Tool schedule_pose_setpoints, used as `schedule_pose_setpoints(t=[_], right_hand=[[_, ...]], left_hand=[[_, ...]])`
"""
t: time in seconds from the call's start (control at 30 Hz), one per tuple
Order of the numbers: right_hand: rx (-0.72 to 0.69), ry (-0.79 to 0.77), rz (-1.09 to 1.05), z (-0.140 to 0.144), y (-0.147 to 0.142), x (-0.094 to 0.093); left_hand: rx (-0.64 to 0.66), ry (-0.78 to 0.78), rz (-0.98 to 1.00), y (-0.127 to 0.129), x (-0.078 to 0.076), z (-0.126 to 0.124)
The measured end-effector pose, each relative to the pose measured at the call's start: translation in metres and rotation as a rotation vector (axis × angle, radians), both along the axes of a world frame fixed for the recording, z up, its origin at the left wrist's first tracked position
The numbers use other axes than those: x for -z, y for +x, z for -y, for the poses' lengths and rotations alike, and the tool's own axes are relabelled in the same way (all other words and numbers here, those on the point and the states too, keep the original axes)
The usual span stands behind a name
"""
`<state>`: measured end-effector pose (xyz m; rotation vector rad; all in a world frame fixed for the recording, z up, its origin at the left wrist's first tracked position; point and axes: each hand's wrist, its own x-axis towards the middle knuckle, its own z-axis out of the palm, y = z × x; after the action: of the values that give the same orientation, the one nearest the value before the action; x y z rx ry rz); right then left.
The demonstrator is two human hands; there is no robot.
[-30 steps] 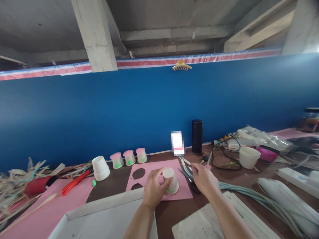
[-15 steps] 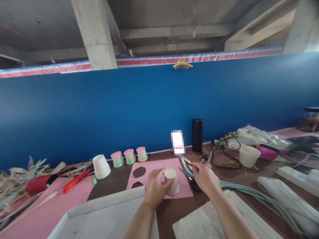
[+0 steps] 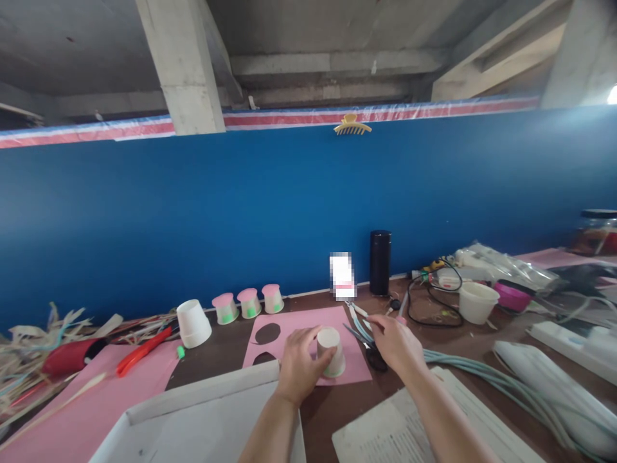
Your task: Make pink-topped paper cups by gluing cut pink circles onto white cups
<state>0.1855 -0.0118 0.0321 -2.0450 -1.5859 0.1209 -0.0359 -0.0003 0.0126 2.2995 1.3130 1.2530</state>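
Observation:
My left hand [image 3: 303, 360] is closed around a white paper cup [image 3: 330, 341], which stands upside down on a pink sheet [image 3: 308, 319] with round holes cut in it. To the right, my right hand [image 3: 398, 341] has its fingertips pinched at the end of a slim white pen-like stick [image 3: 358, 310]; its exact kind is too small to make out. Under and beside that hand lie dark-handled scissors [image 3: 375, 357], their blades pointing up-left over the sheet's edge. Behind the sheet, several upturned cups with pink tops [image 3: 249, 303] stand in a row.
A white box tray [image 3: 202, 411] sits in front on the left. Farther left are a stack of white cups [image 3: 193, 323], a red-handled tool [image 3: 144, 350] and loose strips [image 3: 33, 360]. Rightward are a black bottle [image 3: 380, 262], a white tub [image 3: 477, 302], cables [image 3: 463, 364] and printed papers [image 3: 385, 424].
The view has shifted very slightly. Both hands and the cup keep nearly the same positions, with no visible change of grip.

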Motion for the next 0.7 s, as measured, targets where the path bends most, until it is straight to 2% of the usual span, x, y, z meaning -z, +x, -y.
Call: schedule_pose_setpoints(t=[0.33,0.57,0.7], right_hand=[[0.006,-0.028,0.128,-0.002,-0.001,0.001],[0.119,-0.021,0.205,-0.006,0.015,-0.006],[0.114,-0.042,0.228,-0.008,0.018,-0.005]], left_hand=[[0.003,-0.017,0.005,0.001,0.0,0.001],[0.012,-0.007,0.028,0.002,0.0,0.001],[0.015,-0.008,0.029,0.002,0.0,0.001]])
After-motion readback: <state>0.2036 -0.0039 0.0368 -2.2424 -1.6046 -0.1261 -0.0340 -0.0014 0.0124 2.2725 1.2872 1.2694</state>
